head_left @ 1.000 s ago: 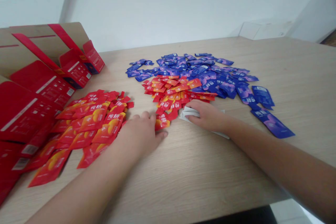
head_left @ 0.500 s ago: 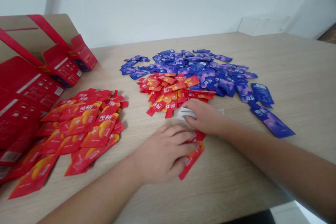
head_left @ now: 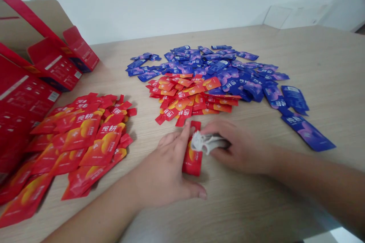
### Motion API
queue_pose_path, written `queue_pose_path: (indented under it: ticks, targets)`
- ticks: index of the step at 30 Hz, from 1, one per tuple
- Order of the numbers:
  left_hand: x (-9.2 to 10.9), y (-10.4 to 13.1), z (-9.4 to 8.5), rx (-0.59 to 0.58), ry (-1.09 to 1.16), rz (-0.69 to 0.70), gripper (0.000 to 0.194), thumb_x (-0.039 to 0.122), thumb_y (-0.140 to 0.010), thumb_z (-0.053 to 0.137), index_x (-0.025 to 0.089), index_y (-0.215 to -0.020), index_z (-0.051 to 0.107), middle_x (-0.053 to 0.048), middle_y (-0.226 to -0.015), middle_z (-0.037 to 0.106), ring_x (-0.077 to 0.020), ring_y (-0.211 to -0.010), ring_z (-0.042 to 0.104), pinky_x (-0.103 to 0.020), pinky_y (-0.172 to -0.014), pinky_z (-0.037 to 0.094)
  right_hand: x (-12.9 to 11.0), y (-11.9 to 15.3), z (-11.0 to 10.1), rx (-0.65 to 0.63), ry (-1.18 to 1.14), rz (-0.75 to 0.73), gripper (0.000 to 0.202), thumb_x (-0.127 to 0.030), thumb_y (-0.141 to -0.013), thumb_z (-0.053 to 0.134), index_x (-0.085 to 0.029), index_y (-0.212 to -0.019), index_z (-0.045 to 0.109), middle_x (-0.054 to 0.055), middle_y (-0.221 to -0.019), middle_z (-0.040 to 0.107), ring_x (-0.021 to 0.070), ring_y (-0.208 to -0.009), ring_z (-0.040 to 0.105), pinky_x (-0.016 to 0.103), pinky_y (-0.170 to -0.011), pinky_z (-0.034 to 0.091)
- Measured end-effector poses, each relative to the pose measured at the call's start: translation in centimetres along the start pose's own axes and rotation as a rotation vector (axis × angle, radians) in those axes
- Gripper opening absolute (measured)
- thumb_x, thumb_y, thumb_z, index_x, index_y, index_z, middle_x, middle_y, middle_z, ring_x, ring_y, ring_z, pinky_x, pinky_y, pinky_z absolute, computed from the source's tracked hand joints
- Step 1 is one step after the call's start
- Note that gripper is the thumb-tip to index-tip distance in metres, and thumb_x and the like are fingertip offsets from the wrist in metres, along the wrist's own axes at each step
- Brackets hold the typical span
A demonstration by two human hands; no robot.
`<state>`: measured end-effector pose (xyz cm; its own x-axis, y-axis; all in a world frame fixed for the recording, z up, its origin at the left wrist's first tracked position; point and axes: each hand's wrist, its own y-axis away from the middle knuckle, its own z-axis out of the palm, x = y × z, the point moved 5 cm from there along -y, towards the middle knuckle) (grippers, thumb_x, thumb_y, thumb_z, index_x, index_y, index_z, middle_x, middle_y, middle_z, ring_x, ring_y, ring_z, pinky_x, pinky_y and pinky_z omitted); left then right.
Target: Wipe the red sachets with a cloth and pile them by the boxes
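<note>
A single red sachet with an orange print lies on the table between my two hands. My left hand rests beside it on the left, thumb and fingers spread, the fingers by the sachet's edge. Closed around a crumpled white tissue or cloth, my right hand is just to the right, and the white wad overlaps the sachet's middle. Whether the wad presses on the sachet, I cannot tell. Just beyond my hands is a small heap of red sachets.
A larger pile of red sachets lies at left, before open red cardboard boxes. Many blue sachets spread across the back, with one blue sachet nearer at right. Behind the wooden table stands a white wall.
My left hand has come off the red sachet and opened beside it. My right hand has moved nearer and right with the white wad. The sachet now lies more upright in view.
</note>
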<state>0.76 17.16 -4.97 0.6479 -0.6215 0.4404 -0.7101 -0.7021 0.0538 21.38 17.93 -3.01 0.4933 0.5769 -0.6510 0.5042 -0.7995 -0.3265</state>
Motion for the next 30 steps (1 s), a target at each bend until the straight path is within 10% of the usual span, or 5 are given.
queue_pose_path:
  ticks: [5,13,19,25,30]
  targets:
    - [0.9,-0.3,0.1,0.031,0.061,0.027,0.158,0.054,-0.076,0.098,0.024,-0.176,-0.020,-0.022,-0.157,0.060,-0.0428,-0.146,0.055,-0.062,-0.119,0.050,-3.0,0.5,3.1,-0.419,-0.071,-0.116,0.024,-0.012,-0.090,0.074,-0.023,-0.111,0.077,0.005,-0.115,0.078,0.0245,-0.113,0.072,0.039,-0.106,0.054]
    - [1.8,-0.5,-0.1,-0.040,0.102,-0.106,0.141,0.060,-0.070,0.100,0.011,-0.176,0.021,-0.025,-0.163,0.055,-0.0451,-0.150,0.053,-0.060,-0.125,0.049,-1.2,-0.1,2.7,-0.282,0.094,-0.025,0.049,-0.007,-0.084,0.073,-0.021,-0.131,0.077,0.011,-0.141,0.075,0.0311,-0.133,0.067,0.048,-0.120,0.049]
    - [0.4,-0.2,-1.2,-0.016,0.151,-0.057,0.128,0.058,-0.083,0.091,0.010,-0.177,0.019,-0.027,-0.177,0.036,-0.0409,-0.162,0.044,-0.058,-0.132,0.042,0.6,-0.7,1.8,-0.210,0.285,0.027,0.040,-0.012,-0.090,0.069,-0.016,-0.130,0.076,0.014,-0.132,0.077,0.0316,-0.127,0.069,0.052,-0.116,0.052]
    - [0.5,-0.6,-1.7,0.017,0.192,0.076,0.083,0.058,-0.098,0.078,0.017,-0.164,0.049,-0.018,-0.168,0.055,-0.0344,-0.156,0.054,-0.051,-0.130,0.045,2.3,-0.9,0.7,-0.171,0.394,0.098,0.027,-0.018,-0.096,0.066,-0.016,-0.120,0.076,0.014,-0.124,0.076,0.0346,-0.119,0.070,0.056,-0.108,0.056]
    - [1.6,-1.2,0.2,0.145,0.032,-0.083,0.099,0.063,-0.092,0.081,0.008,-0.165,0.045,-0.024,-0.165,0.055,-0.0412,-0.152,0.054,-0.060,-0.129,0.043,2.8,-0.9,0.6,-0.133,0.371,0.119,0.027,-0.019,-0.095,0.065,-0.017,-0.120,0.074,0.014,-0.124,0.076,0.0348,-0.119,0.069,0.055,-0.107,0.055]
